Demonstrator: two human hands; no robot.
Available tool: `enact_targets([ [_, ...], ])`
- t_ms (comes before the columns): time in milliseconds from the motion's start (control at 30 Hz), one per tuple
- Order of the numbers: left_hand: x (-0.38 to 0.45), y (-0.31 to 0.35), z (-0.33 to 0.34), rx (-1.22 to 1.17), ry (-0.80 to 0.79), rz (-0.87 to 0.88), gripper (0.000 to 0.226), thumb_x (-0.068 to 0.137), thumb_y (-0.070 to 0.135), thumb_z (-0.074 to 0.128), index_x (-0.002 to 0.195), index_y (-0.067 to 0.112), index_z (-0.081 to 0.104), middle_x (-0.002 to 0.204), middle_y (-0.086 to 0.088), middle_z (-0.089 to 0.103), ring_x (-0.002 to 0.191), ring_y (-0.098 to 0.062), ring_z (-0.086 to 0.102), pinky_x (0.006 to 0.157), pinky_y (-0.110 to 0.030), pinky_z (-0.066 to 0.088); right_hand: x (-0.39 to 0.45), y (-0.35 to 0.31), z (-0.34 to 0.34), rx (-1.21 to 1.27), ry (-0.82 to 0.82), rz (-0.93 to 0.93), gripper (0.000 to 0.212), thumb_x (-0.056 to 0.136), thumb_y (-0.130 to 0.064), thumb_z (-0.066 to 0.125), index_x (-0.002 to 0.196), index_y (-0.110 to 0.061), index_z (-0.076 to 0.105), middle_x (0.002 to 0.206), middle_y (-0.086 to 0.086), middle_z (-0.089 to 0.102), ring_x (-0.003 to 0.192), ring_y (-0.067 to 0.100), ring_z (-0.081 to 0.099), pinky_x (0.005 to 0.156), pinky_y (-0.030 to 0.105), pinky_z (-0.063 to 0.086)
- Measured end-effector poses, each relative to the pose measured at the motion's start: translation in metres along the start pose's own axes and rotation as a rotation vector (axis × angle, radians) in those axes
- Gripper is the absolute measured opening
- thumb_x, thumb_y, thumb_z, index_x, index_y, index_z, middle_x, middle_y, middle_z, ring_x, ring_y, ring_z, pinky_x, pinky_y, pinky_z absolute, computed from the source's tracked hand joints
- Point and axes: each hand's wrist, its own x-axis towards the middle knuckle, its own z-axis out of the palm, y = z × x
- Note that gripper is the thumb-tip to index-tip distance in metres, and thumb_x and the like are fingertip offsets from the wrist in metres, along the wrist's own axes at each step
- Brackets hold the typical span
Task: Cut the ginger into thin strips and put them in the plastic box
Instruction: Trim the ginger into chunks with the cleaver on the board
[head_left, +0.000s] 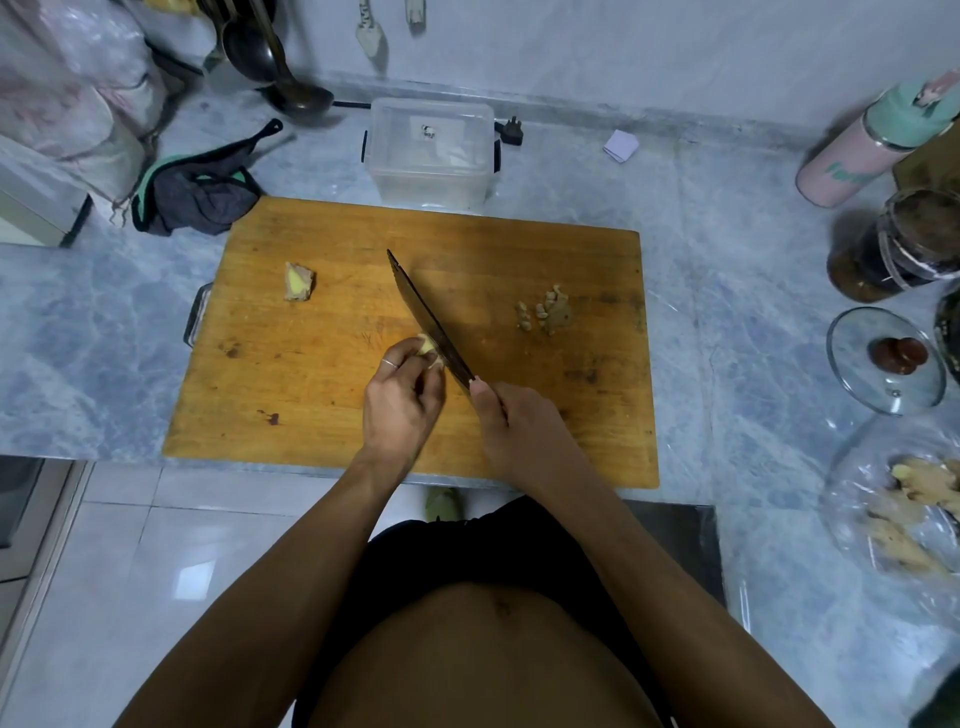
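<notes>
On the wooden cutting board (322, 415), my left hand (400, 400) pinches a small yellow ginger piece (427, 344) with curled fingers. My right hand (514, 421) grips the handle of a dark knife (423, 312), forefinger along its spine; the blade lies against the right side of that ginger piece. A second ginger chunk (298, 281) lies at the board's left. A small heap of ginger scraps (550, 310) sits at the board's right. The clear plastic box (430, 150) stands with its lid on just beyond the board's far edge.
A dark cloth (197, 192) lies at the board's far left corner. Jars (893, 249), a pink bottle (857, 150) and a glass lid (883, 358) stand on the right. A clear bag of ginger roots (909, 519) lies near the right counter edge. A ladle (291, 88) rests at the back.
</notes>
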Motion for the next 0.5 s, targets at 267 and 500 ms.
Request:
enact_targets([
  [267,0.003,-0.001,0.000,-0.035,-0.023,0.011,0.028,0.093,0.023,0.059,0.104,0.002,0.075,0.124,-0.011,0.064,0.095,-0.022,0.066,0.082,-0.021,0.049,0.001,-0.002,0.000,-0.003,0.011,-0.009,0.040,0.108,-0.038,0.032,0.077,-0.019,0.048,0.078,0.001,0.053,0.083,0.029,0.055,0.070,0.031,0.032],
  [500,0.003,-0.004,-0.002,-0.040,0.008,0.033,0.018,0.091,0.012,0.066,0.101,0.000,0.076,0.118,-0.012,0.067,0.094,-0.020,0.065,0.081,-0.011,0.042,-0.001,0.000,0.004,-0.011,0.029,-0.030,0.035,0.109,-0.036,0.034,0.083,-0.017,0.048,0.083,0.005,0.056,0.081,0.027,0.053,0.071,0.030,0.030],
])
